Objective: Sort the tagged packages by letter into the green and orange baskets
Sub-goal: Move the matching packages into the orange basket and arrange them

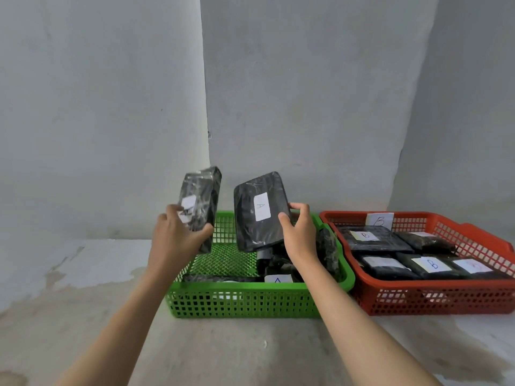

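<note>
My left hand (178,235) grips a black wrapped package (200,201) with a white tag, held upright over the left end of the green basket (242,300). My right hand (299,232) holds a second black package (260,211) by its right edge, tilted above the green basket; its white tag reads A. More black packages lie in the green basket, one with an A tag (277,279). The orange basket (434,298) to the right holds several black packages with B tags (431,263).
Both baskets sit side by side on a stained pale concrete surface (83,288) against a grey wall (306,107). A paper label B (379,219) stands on the orange basket's back rim. A wall corner runs up behind the green basket.
</note>
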